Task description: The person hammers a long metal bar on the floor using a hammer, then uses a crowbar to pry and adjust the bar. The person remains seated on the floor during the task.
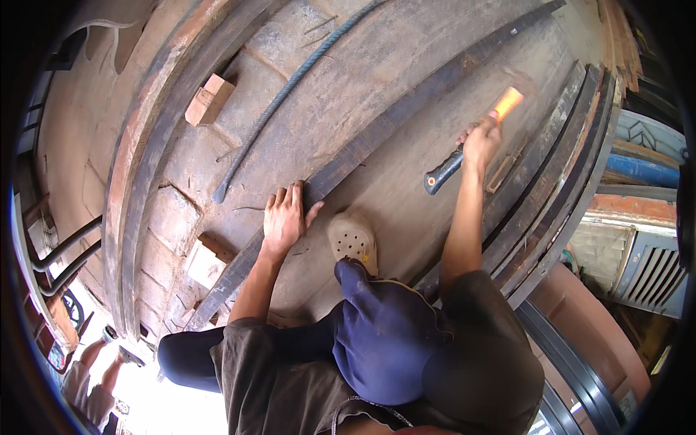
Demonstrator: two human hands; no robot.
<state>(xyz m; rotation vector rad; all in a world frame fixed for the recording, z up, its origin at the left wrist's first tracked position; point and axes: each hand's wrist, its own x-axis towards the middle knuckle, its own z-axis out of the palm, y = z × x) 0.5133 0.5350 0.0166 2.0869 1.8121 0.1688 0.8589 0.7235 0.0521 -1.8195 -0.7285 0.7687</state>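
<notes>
My left hand [285, 221] lies across a long, narrow dark wooden plank [377, 138] on the floor, its fingers over one edge and its thumb near the other. In my right hand [481, 143] is a hammer [442, 172] with a black and orange handle, raised to the right of the plank. The hammer's head is smeared by motion. Between my arms, a pale clog [353, 235] on my foot stands beside the plank.
Wooden blocks [210, 100] and a bluish ribbed bar [290, 87] lie on the floor at left. More long timbers [540, 181] are stacked at right, near a grey louvred panel [652, 264]. Another person's legs [101, 377] show at the lower left.
</notes>
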